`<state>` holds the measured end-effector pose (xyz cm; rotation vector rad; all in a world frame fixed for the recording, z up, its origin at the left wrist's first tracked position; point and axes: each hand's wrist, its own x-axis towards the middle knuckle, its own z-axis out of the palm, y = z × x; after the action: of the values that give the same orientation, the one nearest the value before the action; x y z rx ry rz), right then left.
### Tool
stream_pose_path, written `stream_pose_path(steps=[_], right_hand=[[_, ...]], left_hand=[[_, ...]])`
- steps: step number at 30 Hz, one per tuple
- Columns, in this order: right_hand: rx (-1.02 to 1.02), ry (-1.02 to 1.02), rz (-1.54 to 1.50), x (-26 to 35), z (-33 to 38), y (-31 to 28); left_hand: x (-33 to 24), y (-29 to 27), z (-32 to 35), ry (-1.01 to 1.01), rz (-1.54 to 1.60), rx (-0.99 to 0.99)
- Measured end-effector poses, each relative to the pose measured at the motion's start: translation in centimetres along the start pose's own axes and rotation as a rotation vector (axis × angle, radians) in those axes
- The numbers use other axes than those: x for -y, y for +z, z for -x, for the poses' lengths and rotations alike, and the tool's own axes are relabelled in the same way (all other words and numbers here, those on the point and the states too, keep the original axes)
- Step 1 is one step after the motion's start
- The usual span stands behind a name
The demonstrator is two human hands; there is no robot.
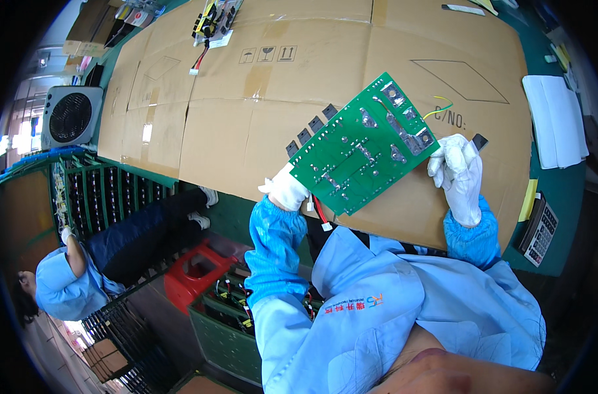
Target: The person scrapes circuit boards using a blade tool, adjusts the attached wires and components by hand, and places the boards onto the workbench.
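My left hand [288,189], in a white glove, grips the lower left corner of a green circuit board [361,141]. The board is tilted above the cardboard, solder side toward me. Several black components [315,125] stick out along its upper left edge. A yellow-green wire [438,108] rises from its right side, and red and black leads with a white plug [326,226] hang below. Beside the board's right corner is my white-gloved right hand [456,167], fingers curled closed. A small black piece [480,141] shows just past its knuckles; whether the hand holds it is unclear.
Flattened cardboard [246,125] covers the table. Another board assembly [213,23] lies at the far edge. At right are white paper [555,121] and a calculator [539,230]; at left, a fan [72,117], a red stool [197,272], a green crate [227,341] and a bending co-worker [72,279].
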<state>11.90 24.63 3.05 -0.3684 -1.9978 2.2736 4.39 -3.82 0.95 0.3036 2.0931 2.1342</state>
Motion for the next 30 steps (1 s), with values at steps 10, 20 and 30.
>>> stream_pose_path(steps=[10,20,30], right_hand=[[-0.001,-0.052,-0.04,-0.7,-0.2,0.1],[0.03,-0.085,0.007,-0.3,-0.3,0.6],[0.078,-0.079,0.034,-0.2,-0.2,1.1]], left_hand=[[0.6,0.6,0.2,-0.027,0.006,-0.089],[1.5,0.6,-1.1,-0.046,0.047,-0.107],[1.6,0.0,-0.1,-0.065,0.068,-0.097]])
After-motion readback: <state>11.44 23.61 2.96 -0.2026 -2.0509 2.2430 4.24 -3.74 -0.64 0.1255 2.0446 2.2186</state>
